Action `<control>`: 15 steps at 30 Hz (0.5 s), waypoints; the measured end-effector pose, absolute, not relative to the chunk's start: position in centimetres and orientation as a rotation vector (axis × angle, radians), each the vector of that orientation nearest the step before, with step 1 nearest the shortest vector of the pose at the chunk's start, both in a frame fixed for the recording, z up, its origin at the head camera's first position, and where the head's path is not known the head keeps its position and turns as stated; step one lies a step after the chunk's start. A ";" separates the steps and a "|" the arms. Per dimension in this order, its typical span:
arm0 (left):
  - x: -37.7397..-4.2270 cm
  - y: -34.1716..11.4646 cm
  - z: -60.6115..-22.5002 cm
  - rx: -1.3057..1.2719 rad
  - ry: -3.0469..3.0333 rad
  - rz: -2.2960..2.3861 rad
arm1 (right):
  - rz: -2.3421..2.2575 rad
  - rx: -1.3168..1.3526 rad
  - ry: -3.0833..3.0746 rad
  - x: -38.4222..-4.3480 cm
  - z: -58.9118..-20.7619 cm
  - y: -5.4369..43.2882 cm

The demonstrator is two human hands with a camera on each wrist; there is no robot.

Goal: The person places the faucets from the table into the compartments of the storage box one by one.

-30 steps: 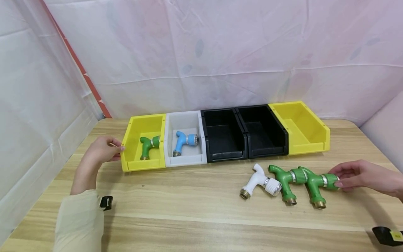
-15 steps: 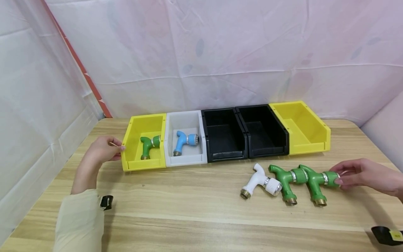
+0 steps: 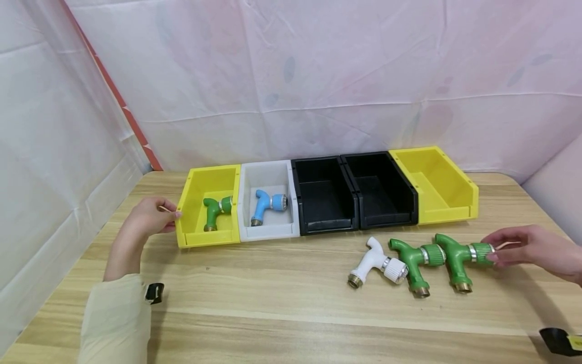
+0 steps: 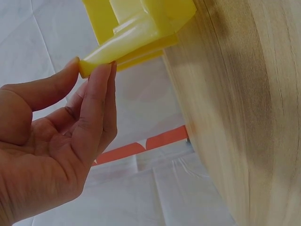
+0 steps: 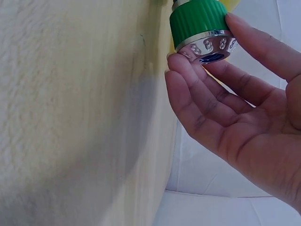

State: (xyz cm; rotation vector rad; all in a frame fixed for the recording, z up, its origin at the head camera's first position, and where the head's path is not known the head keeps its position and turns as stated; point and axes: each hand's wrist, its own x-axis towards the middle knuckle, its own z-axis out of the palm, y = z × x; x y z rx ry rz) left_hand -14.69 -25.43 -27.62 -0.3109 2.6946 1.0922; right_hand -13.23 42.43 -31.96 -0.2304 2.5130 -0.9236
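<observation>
My left hand (image 3: 152,217) pinches the side rim of the leftmost yellow bin (image 3: 206,240) between thumb and fingers; the left wrist view shows the thumb on one face of the yellow rim (image 4: 108,52). A green tap (image 3: 211,215) lies inside that bin. On the right, my right hand (image 3: 536,250) holds the rightmost green tap (image 3: 458,260) by its ribbed knob. In the right wrist view the thumb lies against the green knob (image 5: 197,21) and fingertips reach its chrome end. A second green tap (image 3: 413,260) and a white tap (image 3: 374,260) lie to its left.
A light grey bin (image 3: 268,232) holding a blue tap (image 3: 260,206) adjoins the left yellow one. Two black bins (image 3: 327,225) and another yellow bin (image 3: 450,215) continue the row. Pale cloth (image 3: 318,65) hangs behind the wooden table (image 3: 273,303).
The rightmost green tap has shifted slightly away from me and rightward with my right hand, widening its gap from the neighbouring green tap. My left hand has stayed at the bin.
</observation>
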 end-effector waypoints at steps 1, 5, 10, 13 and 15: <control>-14.7 -25.4 -27.6 -0.309 2.695 1.092 | -0.902 -0.207 2.524 -13.2 -31.8 42.4; -14.7 -25.4 -27.6 -0.303 2.692 1.094 | -0.812 -0.135 2.577 -13.4 -31.4 42.2; -14.8 -25.5 -27.7 -0.300 2.686 1.101 | -0.829 -0.157 2.578 -13.5 -31.1 42.5; -14.8 -25.5 -27.7 -0.305 2.684 1.103 | -0.878 -0.184 2.598 -13.5 -30.9 42.6; -14.8 -25.5 -27.7 -0.309 2.684 1.100 | -0.869 -0.169 2.638 -13.5 -30.6 42.5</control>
